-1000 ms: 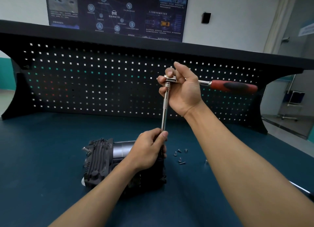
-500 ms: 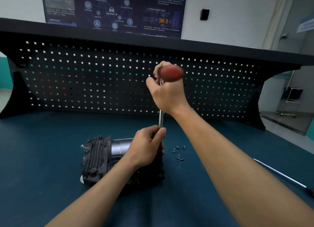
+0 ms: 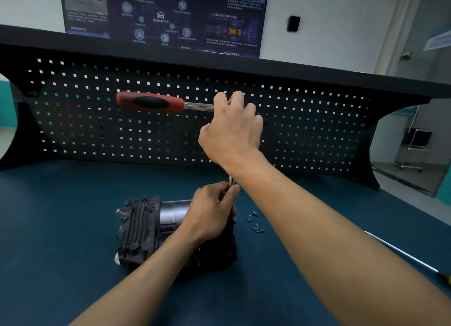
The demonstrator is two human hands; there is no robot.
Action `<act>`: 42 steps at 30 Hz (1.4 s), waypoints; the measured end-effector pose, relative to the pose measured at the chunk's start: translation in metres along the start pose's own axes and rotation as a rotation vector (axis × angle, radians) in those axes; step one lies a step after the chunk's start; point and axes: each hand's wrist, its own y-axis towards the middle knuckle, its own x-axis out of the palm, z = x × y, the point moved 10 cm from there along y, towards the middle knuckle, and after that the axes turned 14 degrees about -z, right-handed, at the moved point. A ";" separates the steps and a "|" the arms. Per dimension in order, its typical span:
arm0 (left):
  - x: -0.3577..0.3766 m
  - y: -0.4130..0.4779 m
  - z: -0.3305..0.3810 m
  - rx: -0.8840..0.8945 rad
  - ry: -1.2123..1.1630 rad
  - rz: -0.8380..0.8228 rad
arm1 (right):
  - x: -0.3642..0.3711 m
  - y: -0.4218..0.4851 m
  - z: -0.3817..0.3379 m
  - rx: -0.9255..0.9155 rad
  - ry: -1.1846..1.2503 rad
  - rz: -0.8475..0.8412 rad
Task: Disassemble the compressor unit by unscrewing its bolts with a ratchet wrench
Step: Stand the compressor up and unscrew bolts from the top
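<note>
- The dark teal workbench [image 3: 61, 228] fills the lower part of the scene, and everything here sits on it.
- A black pegboard [image 3: 146, 135] stands upright along the bench's far edge. A dark poster [image 3: 166, 15] hangs on the wall above it.
- The compressor unit [image 3: 141, 228] lies on the bench a little left of centre. Its black ribbed casing faces left and a silver cylinder shows behind that. Its right end is hidden under the person's left arm and hand.
- The ratchet wrench [image 3: 151, 102] is held high in front of the pegboard. Its red and black handle lies roughly level and points left, and a thin steel shaft [image 3: 230, 180] drops from its head towards the compressor.
- The right hand [image 3: 231, 130] has its fingers curled round the head end of the wrench, knuckles up.
- The left hand [image 3: 210, 213] grips the lower shaft just above the compressor, with the thumb lying along it. The shaft's tip is hidden.
- A screwdriver [image 3: 400, 251] lies on the bench at the right, partly behind the right forearm.
- A few loose bolts [image 3: 255, 222] lie together just right of the compressor.
</note>
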 end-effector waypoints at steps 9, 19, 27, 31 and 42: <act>0.002 -0.002 -0.004 0.002 -0.079 -0.029 | 0.002 0.001 -0.006 -0.146 0.478 -0.048; 0.004 -0.002 -0.007 0.013 -0.189 -0.067 | 0.016 0.007 -0.008 -0.118 1.333 -0.126; 0.004 0.000 -0.005 0.049 -0.149 -0.069 | 0.035 0.010 0.012 -0.092 2.055 -0.444; 0.005 -0.001 -0.003 0.089 -0.159 -0.077 | 0.035 0.008 0.017 -0.116 2.220 -0.510; 0.003 0.002 -0.001 0.049 -0.060 -0.052 | 0.029 0.011 0.041 -0.019 1.844 -0.256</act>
